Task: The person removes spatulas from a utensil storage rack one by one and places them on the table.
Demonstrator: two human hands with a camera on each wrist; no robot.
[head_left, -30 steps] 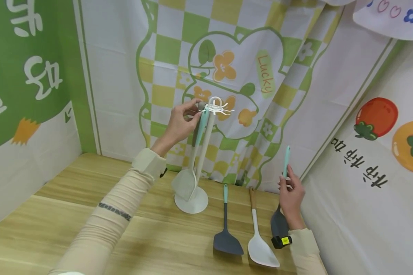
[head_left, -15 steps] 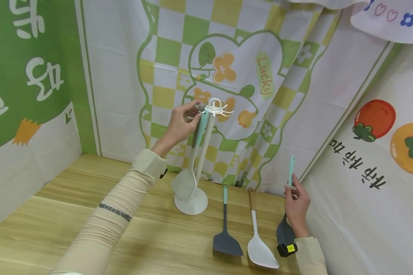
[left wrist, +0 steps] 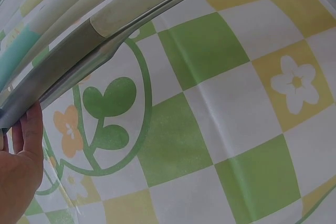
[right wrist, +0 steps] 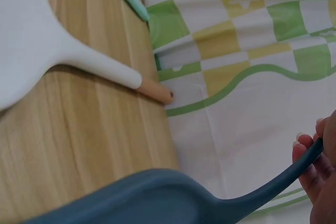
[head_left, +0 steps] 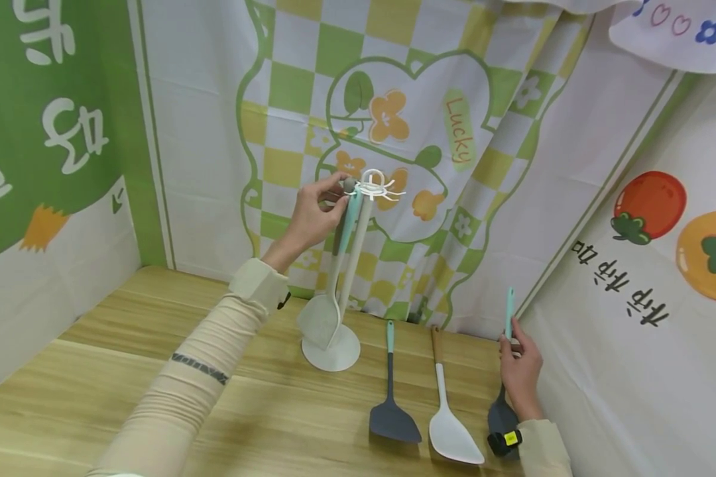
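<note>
My left hand (head_left: 313,212) is at the top of a white utensil stand (head_left: 358,255), left of its hooks. Its fingers pinch the upper end of a grey handle (left wrist: 63,64) with an off-white shaft. Beside this hangs a mint-handled utensil (head_left: 351,218) with a pale shaft. Pale utensil heads (head_left: 319,320) overlap low by the pole, so whose is whose is unclear. At the right, my right hand (head_left: 521,371) holds a dark grey spatula (right wrist: 157,195) by its mint handle, upright with the head down. My wrist and its strap partly hide that head in the head view.
On the wooden table (head_left: 262,424) lie a dark grey turner (head_left: 394,422) with a mint handle and a white turner (head_left: 451,434) with a wooden handle. A patterned curtain (head_left: 292,86) hangs behind, and a white printed wall (head_left: 632,371) borders the right side.
My right hand has moved down and slightly right with the dark grey spatula, its head lowering towards the table. My left hand stays at the stand's top.
</note>
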